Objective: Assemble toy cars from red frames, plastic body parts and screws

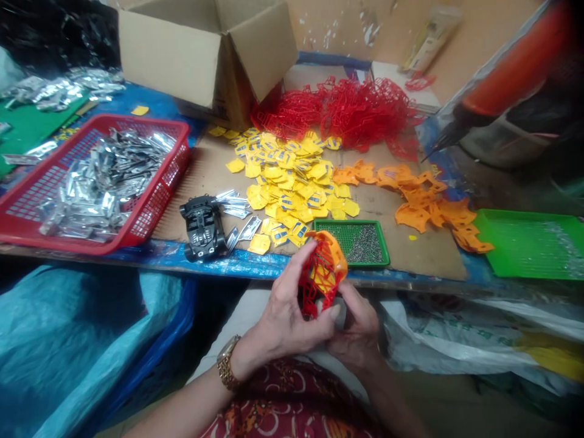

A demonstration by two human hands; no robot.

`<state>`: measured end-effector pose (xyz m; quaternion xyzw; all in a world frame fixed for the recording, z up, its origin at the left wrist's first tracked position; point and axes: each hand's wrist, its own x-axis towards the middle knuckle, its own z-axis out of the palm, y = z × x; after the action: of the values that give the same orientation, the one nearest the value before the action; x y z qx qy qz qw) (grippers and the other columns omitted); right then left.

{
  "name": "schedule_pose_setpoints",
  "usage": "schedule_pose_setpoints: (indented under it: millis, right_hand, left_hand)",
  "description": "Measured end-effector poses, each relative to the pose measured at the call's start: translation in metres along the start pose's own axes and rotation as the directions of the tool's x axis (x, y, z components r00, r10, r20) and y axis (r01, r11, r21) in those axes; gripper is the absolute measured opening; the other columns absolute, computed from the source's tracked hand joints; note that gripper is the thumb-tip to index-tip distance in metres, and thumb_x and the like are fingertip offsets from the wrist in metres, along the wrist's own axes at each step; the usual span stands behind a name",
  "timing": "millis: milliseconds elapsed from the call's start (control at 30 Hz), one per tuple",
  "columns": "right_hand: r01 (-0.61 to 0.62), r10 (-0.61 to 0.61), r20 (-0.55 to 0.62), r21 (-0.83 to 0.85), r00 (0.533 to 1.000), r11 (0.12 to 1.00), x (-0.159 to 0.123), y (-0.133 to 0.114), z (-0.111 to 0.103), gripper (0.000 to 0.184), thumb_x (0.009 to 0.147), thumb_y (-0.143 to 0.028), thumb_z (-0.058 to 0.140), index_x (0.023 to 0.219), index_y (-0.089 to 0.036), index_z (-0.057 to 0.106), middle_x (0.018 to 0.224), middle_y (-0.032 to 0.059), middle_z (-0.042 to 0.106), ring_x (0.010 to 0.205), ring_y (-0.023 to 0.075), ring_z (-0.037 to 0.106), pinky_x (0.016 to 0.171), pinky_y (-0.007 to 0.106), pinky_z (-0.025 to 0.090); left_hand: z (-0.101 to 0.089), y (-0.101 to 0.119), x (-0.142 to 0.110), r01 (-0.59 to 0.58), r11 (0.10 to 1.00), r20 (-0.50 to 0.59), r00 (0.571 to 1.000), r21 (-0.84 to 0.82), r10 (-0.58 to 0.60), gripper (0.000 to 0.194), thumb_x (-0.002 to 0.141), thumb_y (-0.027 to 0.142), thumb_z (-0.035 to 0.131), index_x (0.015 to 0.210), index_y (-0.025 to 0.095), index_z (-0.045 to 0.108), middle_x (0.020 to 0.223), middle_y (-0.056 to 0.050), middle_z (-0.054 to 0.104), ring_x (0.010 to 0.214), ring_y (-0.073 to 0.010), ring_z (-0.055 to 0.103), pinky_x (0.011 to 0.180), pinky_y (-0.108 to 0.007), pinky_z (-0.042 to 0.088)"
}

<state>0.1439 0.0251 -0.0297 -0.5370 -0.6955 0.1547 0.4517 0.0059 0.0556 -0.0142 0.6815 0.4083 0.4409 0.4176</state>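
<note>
Both my hands hold a toy car body (335, 255) above my lap, just in front of the table edge. It joins an orange shell with a red lattice frame (319, 292), and some yellow shows inside. My left hand (292, 304) grips the left side, its thumb across the near end. My right hand (360, 322) wraps the right side, with part of its fingers hidden behind the piece. Just beyond lies a small green tray (385, 243) of tiny screws (367, 243). Yellow stickered panels (292, 176) are heaped behind it. A black car chassis (204, 228) rests to the left.
At left stands a red basket (180, 176) of silvery parts. Behind are a cardboard box (173, 55) and a pile of red frames (347, 112). Orange shells (415, 188) and a green tray (511, 243) lie right. An orange screwdriver (506, 79) hangs at upper right.
</note>
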Motion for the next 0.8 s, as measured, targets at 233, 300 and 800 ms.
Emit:
schedule_pose_setpoints:
  millis: [233,300,800]
  right_hand:
    - [-0.091,0.092,0.004,0.146,0.996,0.985,-0.007,0.006,0.002,0.038,0.084,-0.033,0.063,0.118,-0.018,0.060,0.110,0.0122,0.072,0.098,0.0273,0.071,0.084,0.038,0.060]
    - [-0.164,0.146,0.085,0.276,0.986,0.947,-0.007,0.008,-0.001,0.042,0.085,-0.035,0.061,0.124,-0.017,0.059,0.118,0.0137,0.070,0.105,0.0282,0.069,0.087,0.039,0.060]
    - [-0.442,0.300,0.326,0.703,0.896,0.557,-0.003,0.022,-0.006,0.027,0.086,-0.038,0.067,0.107,-0.020,0.069,0.111,0.0111,0.072,0.098,0.0237,0.071,0.079,0.035,0.062]
  left_hand:
    - [-0.002,0.000,0.001,0.008,1.000,-0.023,1.000,-0.014,-0.008,0.080,0.075,0.021,0.066,0.147,0.014,0.033,0.146,-0.017,0.049,0.132,-0.0307,0.051,0.111,-0.043,0.044]
    - [-0.002,0.000,0.002,0.010,1.000,-0.027,1.000,-0.021,-0.010,0.079,0.076,0.022,0.066,0.147,0.014,0.034,0.146,-0.017,0.049,0.131,-0.0307,0.052,0.110,-0.043,0.045]
    - [0.003,0.002,0.001,0.155,0.919,-0.001,0.986,-0.363,-0.167,0.068,0.079,0.025,0.067,0.143,0.017,0.045,0.143,-0.015,0.053,0.127,-0.0299,0.057,0.104,-0.041,0.051]
